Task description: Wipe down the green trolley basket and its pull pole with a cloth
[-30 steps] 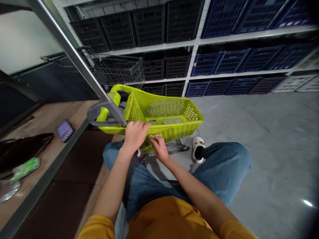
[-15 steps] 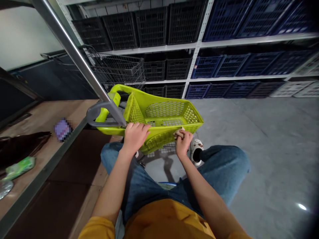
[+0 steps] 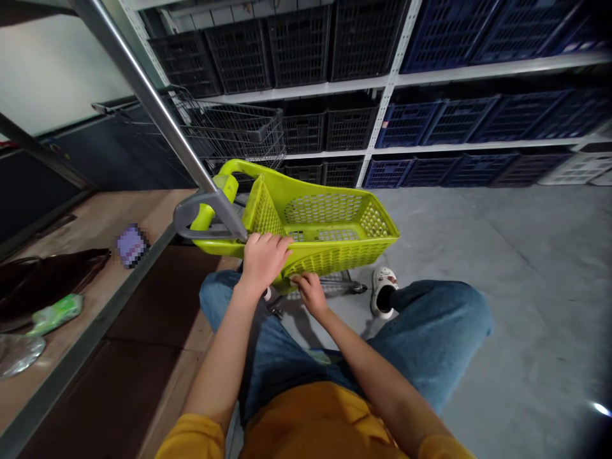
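A lime-green shopping cart (image 3: 329, 245) with perforated basket walls stands in front of me, close to my knees. My left hand (image 3: 265, 260) is closed over its near rim, beside the grey handle bracket (image 3: 224, 213). Lower down, my right hand (image 3: 310, 293) presses against the outer near wall, below and right of my left hand. Its fingers are bent round a small pale cloth (image 3: 293, 280), of which only a sliver shows.
A wooden bench (image 3: 134, 207) with a green packet (image 3: 57, 313) is at my left. Behind the cart stand a wire cart (image 3: 239, 131) and white shelves holding black crates (image 3: 299, 48) and blue crates (image 3: 394, 124). A metal pole (image 3: 148, 89) slants in from the upper left.
My right hand has slid left along the cart's outer wall and slightly lower, with the cloth now mostly hidden. My left hand stays on the rim. The whole view has shifted slightly.
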Demonstrator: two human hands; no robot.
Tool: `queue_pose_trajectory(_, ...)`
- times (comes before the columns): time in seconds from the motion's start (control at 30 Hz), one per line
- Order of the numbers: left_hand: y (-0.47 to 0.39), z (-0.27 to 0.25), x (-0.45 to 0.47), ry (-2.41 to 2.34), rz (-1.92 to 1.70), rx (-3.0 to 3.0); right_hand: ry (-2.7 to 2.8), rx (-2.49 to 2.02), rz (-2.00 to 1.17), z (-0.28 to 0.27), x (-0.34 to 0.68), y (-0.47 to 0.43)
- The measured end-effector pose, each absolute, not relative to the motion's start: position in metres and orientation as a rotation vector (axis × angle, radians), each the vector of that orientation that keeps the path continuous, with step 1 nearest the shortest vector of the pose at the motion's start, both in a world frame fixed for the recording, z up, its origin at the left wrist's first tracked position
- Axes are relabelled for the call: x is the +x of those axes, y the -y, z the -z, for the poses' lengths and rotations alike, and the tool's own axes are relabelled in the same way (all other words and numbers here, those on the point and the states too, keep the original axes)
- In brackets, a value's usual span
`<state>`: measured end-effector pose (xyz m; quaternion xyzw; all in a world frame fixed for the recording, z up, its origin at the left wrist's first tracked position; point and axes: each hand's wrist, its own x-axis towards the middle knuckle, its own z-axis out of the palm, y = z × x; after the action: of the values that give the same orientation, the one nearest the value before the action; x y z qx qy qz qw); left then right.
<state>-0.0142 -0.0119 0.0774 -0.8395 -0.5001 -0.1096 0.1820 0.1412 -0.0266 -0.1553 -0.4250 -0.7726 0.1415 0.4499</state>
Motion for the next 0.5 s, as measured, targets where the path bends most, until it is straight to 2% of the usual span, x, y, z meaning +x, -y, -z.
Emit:
queue_pose_trajectory(0.27,0.014,-0.077,-0.011,1.433,0.368,-2.400,1.284,-1.399,-0.169,0.126,0.224,-0.002)
queue_pose_trajectory(0.37,0.014,-0.078,-0.010,1.442,0.368,-2.398,1.141,-1.452,-0.136,0.126,0.214,-0.003)
queue_pose_trajectory(0.5,0.015,-0.079,-0.009,1.462,0.317,-2.370,1.293,-1.342,-0.208,0.130,0.163,0.009)
